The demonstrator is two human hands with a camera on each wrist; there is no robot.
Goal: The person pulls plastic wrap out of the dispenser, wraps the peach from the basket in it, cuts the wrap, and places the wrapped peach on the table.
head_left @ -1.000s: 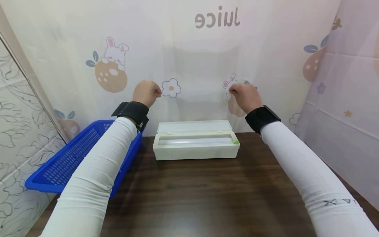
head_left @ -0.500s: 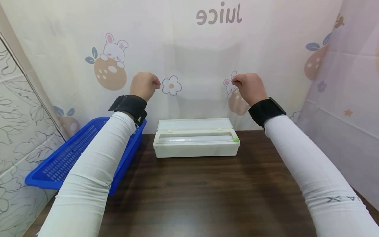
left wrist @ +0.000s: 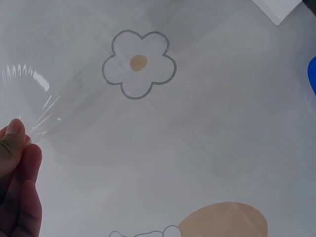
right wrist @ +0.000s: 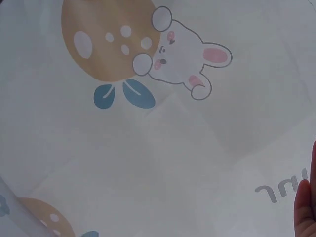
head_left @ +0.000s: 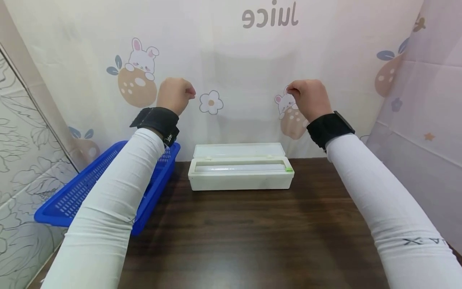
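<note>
At the far left, a blue basket (head_left: pixel 90 188) is sitting on the dark wooden table (head_left: pixel 252 233), its long side running away from the person toward the patterned curtain (head_left: pixel 234 60).

The left hand (head_left: pixel 175 94) is hanging raised above the table, fingers curled in, thumb and forefinger pinching one upper corner of a sheet of clear cling film (head_left: pixel 242 116). The left wrist view is showing that pinch plainly: the fingertips (left wrist: pixel 17 136) are pressing together on the film (left wrist: pixel 39 106), which is wrinkling and glinting right at the grip.

Between the two hands the film is stretching as a flat, nearly invisible sheet, its long axis running left to right and its surface hanging upright down toward the white dispenser box (head_left: pixel 240 174). The box is lying below on the table, lid open, its length also running left to right, with a small green tab (head_left: pixel 288 169) at its right end.

The right hand (head_left: pixel 306 96) is holding level with the left, fingers curled and pinching the opposite upper corner of the film. In the right wrist view only a sliver of a finger (right wrist: pixel 307 207) is showing at the edge.
</note>
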